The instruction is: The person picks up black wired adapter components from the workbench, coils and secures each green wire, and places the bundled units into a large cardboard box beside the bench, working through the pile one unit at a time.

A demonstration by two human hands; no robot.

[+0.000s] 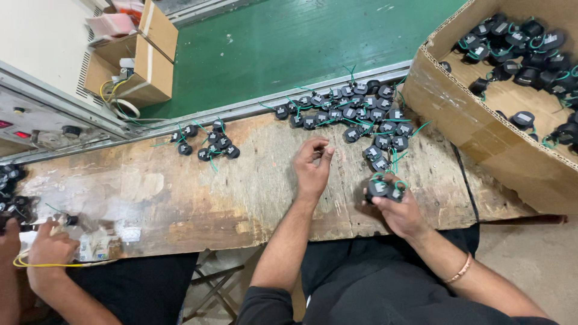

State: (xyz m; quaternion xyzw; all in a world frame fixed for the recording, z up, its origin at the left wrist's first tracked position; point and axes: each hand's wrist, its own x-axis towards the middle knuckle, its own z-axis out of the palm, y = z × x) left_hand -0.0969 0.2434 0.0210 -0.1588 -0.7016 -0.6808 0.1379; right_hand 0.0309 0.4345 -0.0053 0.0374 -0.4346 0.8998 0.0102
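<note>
Your right hand, right of frame centre, is curled closed around a small bunch of black round parts with green wires, held just over the worn desk. Your left hand, at centre, is half curled, fingertips pinched together; whether they hold anything, I cannot tell. A larger heap of parts lies above, beside the cardboard box.
</note>
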